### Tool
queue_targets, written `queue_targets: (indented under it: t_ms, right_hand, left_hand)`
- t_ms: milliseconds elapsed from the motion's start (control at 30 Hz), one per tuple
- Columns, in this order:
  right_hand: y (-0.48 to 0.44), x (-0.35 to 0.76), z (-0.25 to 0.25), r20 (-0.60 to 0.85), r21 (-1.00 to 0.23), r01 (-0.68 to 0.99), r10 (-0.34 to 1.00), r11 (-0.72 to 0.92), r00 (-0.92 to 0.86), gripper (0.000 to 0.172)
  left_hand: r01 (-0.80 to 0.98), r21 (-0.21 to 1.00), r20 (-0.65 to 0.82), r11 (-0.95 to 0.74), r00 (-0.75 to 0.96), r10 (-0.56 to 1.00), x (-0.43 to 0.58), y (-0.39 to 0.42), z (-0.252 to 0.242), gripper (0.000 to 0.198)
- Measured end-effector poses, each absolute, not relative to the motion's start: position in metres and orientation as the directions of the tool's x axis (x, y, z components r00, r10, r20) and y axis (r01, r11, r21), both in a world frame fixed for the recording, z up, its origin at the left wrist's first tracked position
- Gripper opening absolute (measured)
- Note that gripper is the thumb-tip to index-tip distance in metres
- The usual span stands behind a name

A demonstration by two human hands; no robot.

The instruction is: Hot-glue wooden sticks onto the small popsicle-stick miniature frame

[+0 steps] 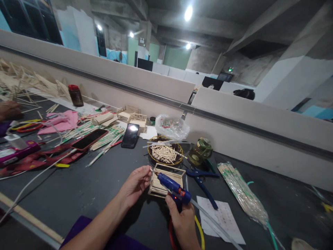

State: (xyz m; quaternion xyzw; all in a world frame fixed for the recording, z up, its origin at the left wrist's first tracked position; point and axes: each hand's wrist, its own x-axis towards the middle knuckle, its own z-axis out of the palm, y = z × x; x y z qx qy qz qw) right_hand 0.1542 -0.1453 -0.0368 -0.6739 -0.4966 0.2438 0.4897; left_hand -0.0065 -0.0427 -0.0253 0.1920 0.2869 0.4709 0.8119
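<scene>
My right hand (182, 222) is wrapped around a blue hot glue gun (170, 184), with a clear glue stick (213, 222) running out of its back. The gun's nozzle points up and left toward my left hand (137, 182). Thumb and fingertips of that hand are closed in a pinch on a short pale stick (151, 169), right by the nozzle tip. Beneath the gun lies a small frame of wooden sticks (156, 189) with a slatted base, partly hidden by the gun. Just behind it stands a yellow-rimmed basket (182, 158) holding many short cut sticks (163, 152).
Blue-handled cutters (205, 191) and a printed paper (221, 218) lie to the right, beside a bagged stick bundle (244, 194). A green jar (200, 151) stands near the partition. Phones (130, 135), cables and loose sticks (109, 139) cover the left. Another person's hand (10, 110) shows far left.
</scene>
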Motion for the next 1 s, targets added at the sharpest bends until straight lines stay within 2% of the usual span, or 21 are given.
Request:
queue_targets:
  t_ms: [200, 600, 1000]
  right_hand:
    - [-0.1468, 0.1536, -0.0357, 0.152, -0.911, 0.413, 0.914, -0.018, 0.377, 0.042]
    - [-0.1448, 0.1551, -0.0383, 0.253, -0.876, 0.481, 0.880, 0.032, 0.402, 0.041]
    - [-0.1471, 0.1539, -0.0328, 0.224, -0.893, 0.450, 0.883, 0.017, 0.412, 0.043]
  left_hand:
    - [-0.649, 0.589, -0.285, 0.481, 0.389, 0.876, -0.0057, -0.0440, -0.0217, 0.027]
    - [-0.652, 0.583, -0.274, 0.485, 0.405, 0.872, -0.0063, -0.0435, -0.0226, 0.027]
    - [-0.673, 0.563, -0.279, 0.480, 0.392, 0.877, -0.0071, -0.0437, -0.0222, 0.026]
